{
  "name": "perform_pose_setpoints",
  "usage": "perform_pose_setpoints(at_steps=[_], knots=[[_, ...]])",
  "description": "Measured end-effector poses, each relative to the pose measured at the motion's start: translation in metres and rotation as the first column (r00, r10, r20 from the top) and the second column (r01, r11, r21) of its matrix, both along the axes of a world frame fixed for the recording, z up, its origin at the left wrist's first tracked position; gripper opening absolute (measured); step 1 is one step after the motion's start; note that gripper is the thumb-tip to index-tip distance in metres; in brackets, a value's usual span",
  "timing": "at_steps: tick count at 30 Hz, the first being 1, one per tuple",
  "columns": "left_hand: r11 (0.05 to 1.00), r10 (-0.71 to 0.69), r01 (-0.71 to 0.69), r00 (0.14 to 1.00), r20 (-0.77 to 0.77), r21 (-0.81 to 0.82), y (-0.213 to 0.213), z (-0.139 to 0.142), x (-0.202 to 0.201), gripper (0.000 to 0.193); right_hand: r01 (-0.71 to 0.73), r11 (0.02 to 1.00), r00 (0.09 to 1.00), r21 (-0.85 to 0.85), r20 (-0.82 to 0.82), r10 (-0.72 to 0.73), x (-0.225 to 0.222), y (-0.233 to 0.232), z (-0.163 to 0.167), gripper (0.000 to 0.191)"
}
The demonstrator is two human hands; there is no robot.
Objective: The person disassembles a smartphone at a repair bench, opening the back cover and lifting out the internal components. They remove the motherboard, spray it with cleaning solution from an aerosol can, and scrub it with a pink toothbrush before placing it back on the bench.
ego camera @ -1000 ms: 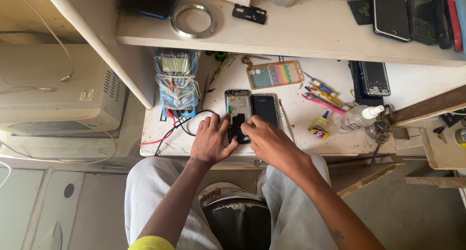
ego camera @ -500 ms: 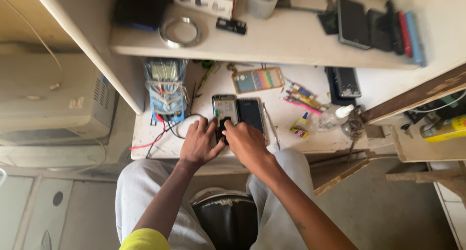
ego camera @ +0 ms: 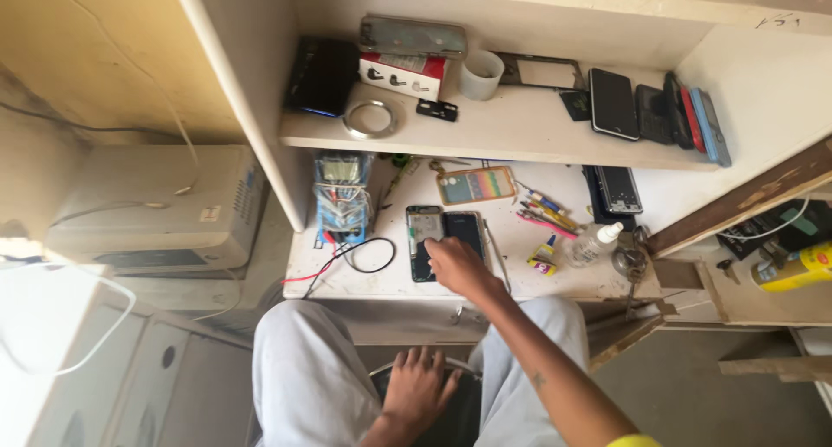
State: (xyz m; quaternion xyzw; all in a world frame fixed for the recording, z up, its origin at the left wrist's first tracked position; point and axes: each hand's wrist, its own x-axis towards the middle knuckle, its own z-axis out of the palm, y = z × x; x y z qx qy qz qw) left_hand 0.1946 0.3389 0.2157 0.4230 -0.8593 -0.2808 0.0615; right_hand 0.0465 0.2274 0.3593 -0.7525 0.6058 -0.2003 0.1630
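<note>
An opened phone lies on the white bench, its bare body (ego camera: 423,232) on the left and its dark screen half (ego camera: 465,228) on the right. My right hand (ego camera: 459,271) rests on the lower ends of both halves with its fingers curled onto them. My left hand (ego camera: 420,388) is down between my knees, fingers spread, flat on a dark round stool seat (ego camera: 459,417). It holds nothing.
A blue meter (ego camera: 342,195) with red and black leads (ego camera: 364,258) stands left of the phone. A colourful phone case (ego camera: 475,185), pens (ego camera: 544,211), a glue bottle (ego camera: 594,243) and another phone (ego camera: 620,189) lie right. The shelf (ego camera: 511,139) above carries several phones, a cup (ego camera: 481,72) and a ring (ego camera: 370,117).
My left hand has left the phone and dropped to the stool between my knees. My right hand stays on the phone. The camera has tilted so more of the shelf shows.
</note>
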Motion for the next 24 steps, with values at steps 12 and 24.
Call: perform_pose_setpoints(at_steps=[12, 24], knots=[[0.971, -0.004, -0.006, 0.999, -0.040, -0.239, 0.031, 0.030, 0.022, 0.055, -0.049, 0.999, 0.997, 0.008, -0.051, 0.049, 0.012, 0.025, 0.014, 0.006], [0.988, -0.127, 0.132, 0.990, 0.069, -0.075, -0.082, 0.037, -0.055, 0.067, -0.022, 0.984, 1.000, -0.175, 0.014, 0.024, -0.061, -0.057, -0.023, 0.034]])
